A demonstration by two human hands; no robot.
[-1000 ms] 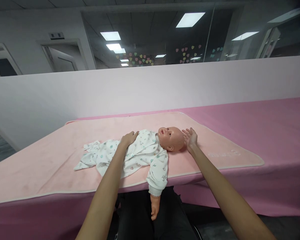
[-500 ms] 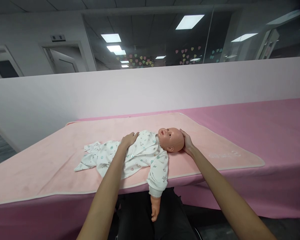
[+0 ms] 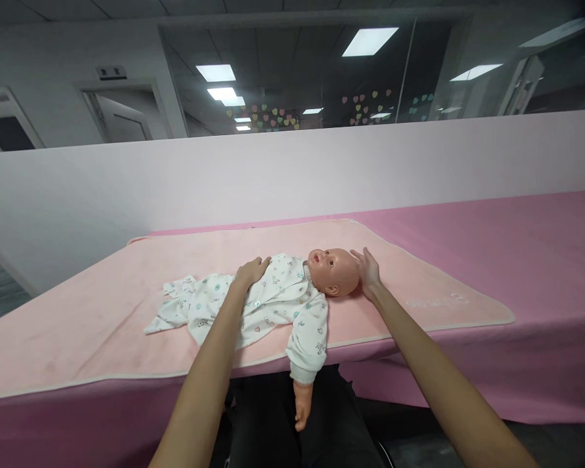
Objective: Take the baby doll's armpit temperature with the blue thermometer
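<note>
A baby doll lies on its back, its head to the right and its face up. It wears a white printed romper, with the legs stretched to the left. One sleeved arm hangs over the table's front edge, and its bare doll hand shows below. My left hand rests flat on the doll's belly, fingers extended. Beside the crown of the doll's head is my right hand, open with the fingers raised and spread. Whether its palm still touches the head I cannot tell.
A peach blanket with a pale border lies under the doll on a pink-covered table. Behind it stands a low white partition. My dark-trousered legs are under the front edge.
My right hand has loosened from the doll's head and shifted slightly right, its fingers lifting and spreading. My left hand and the doll stay in place.
</note>
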